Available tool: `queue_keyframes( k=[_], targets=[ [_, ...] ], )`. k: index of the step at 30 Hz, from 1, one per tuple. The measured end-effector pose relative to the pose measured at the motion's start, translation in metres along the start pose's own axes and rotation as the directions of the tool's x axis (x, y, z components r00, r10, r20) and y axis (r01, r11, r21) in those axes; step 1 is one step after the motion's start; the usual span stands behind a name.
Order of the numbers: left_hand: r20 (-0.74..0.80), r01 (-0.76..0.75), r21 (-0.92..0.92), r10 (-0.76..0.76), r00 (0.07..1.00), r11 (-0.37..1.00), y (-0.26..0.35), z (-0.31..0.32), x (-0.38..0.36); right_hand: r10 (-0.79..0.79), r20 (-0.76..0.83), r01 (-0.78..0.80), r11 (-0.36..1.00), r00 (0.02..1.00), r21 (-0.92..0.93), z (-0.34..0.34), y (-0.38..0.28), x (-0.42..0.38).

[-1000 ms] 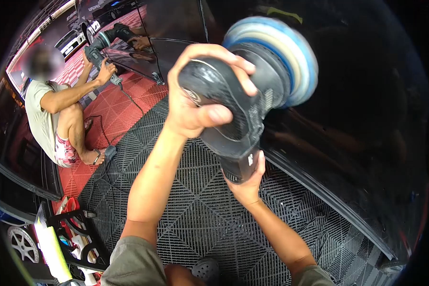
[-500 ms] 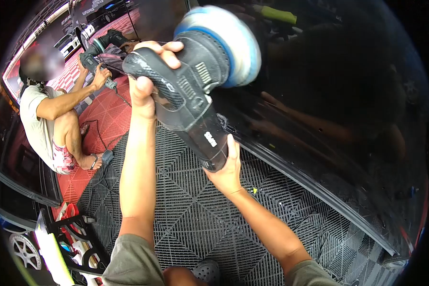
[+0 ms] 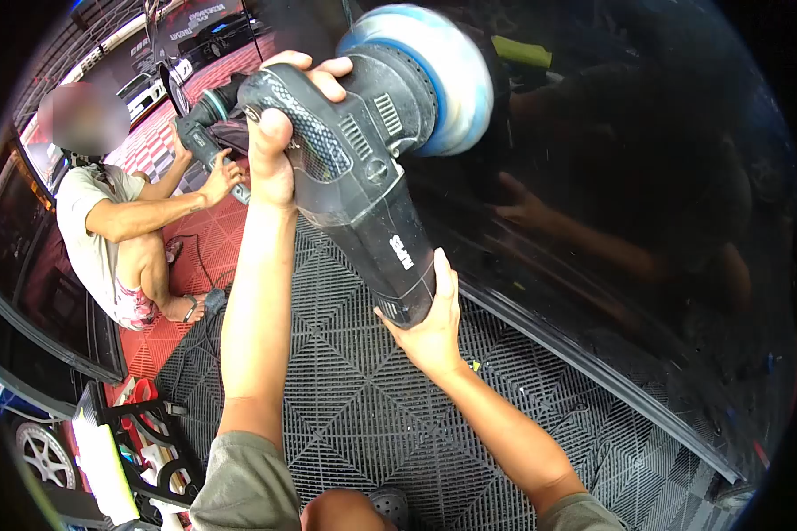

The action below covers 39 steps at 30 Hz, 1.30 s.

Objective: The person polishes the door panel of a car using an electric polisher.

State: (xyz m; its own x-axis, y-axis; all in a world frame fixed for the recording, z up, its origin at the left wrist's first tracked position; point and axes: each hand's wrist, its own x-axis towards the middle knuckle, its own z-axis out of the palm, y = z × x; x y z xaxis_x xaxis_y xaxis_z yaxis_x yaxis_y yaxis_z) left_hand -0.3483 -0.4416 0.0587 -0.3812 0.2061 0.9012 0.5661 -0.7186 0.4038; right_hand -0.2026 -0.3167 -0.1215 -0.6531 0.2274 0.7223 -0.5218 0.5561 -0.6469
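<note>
A black power polisher (image 3: 354,186) with a blue-rimmed white pad (image 3: 456,80) is held up in both hands. My left hand (image 3: 283,133) wraps round its head-end grip, thumb on the near side and fingers over the top. Around the lower end of the body is my right hand (image 3: 427,323), fingers along its side. The pad's face is against or very near the glossy black car panel (image 3: 611,177); contact is hard to tell. Its edge looks blurred.
At left a co-worker (image 3: 106,212) squats, holding another polisher (image 3: 205,146). A yellow-green cloth (image 3: 521,51) lies against the dark panel. A rack with bottles and a cloth (image 3: 106,451) stands lower left. Grey grid tiles (image 3: 354,416) cover the floor, with a cable (image 3: 199,257) at left.
The polisher and both my hands have shifted slightly right in view. The co-worker and their tool also appear farther right and a little lower.
</note>
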Motion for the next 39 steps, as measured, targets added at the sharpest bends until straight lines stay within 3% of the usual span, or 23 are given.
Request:
queue_keyframes(
  k=[19, 24, 39],
  targets=[
    [0.057, -0.047, -0.033, 0.049, 0.997, 0.998, 0.002, 0.106, -0.013, 0.058, -0.002, -0.059, 0.996, 0.998, -0.068, -0.086, -0.005, -0.043],
    [0.048, -0.039, -0.023, 0.04, 0.998, 0.999, 0.007, 0.135, -0.011, 0.039, -0.048, -0.037, 0.998, 0.998, 0.046, -0.107, -0.005, -0.05],
    [0.113, -0.084, -0.112, 0.097, 0.989, 0.99, 0.007, 0.223, -0.012, 0.035, -0.112, -0.034, 0.999, 0.993, 0.017, -0.186, -0.024, -0.075]
  ],
)
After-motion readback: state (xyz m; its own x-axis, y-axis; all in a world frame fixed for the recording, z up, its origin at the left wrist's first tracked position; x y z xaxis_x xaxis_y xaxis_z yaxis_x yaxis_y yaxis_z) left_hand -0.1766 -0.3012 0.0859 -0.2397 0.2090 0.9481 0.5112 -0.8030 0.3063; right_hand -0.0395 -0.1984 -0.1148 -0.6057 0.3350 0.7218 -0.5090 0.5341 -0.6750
